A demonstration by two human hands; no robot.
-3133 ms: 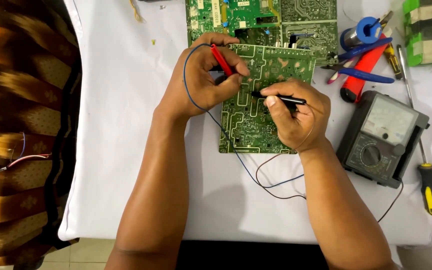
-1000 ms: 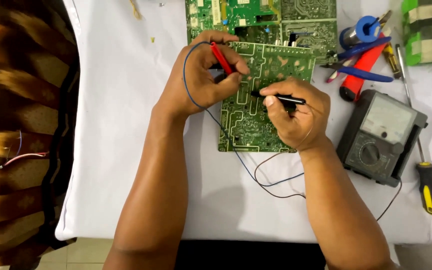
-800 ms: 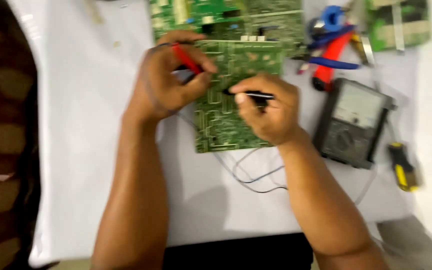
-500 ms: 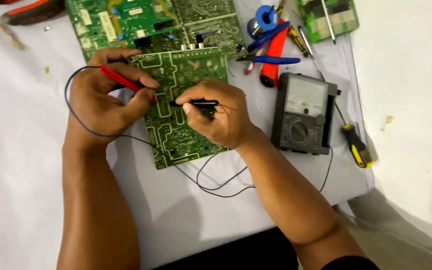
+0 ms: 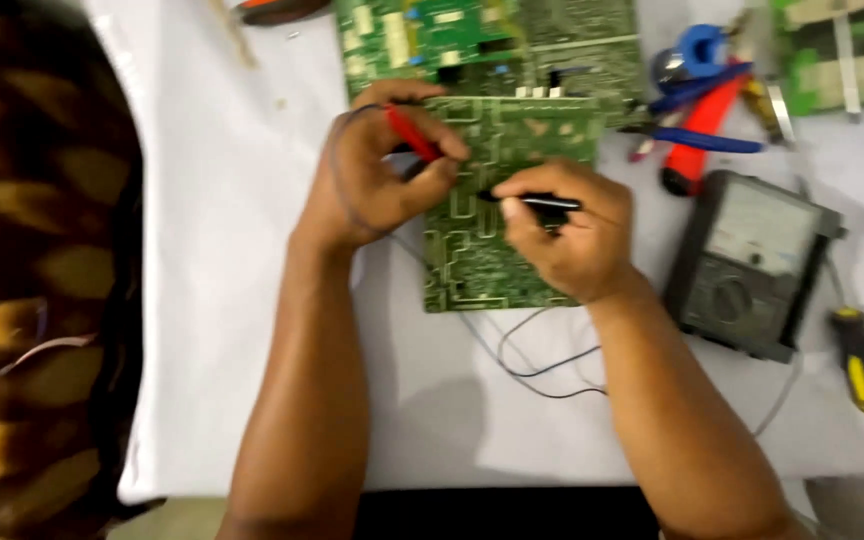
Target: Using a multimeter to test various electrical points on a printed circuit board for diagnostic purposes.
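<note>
On the white worktop (image 5: 252, 300) lies a green board (image 5: 497, 250); the left hand (image 5: 377, 170) pinches a red probe (image 5: 412, 133) and the right hand (image 5: 567, 240) a black probe (image 5: 542, 203), both tips on it. Just right sits a meter (image 5: 752, 262).

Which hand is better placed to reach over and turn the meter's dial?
Right, probably. The right hand, holding the black probe, lies nearest the multimeter; the left hand with the red probe sits across the circuit board.

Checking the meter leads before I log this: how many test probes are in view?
2: the red probe in the left hand, the black probe in the right hand, both over the green circuit board.
</note>
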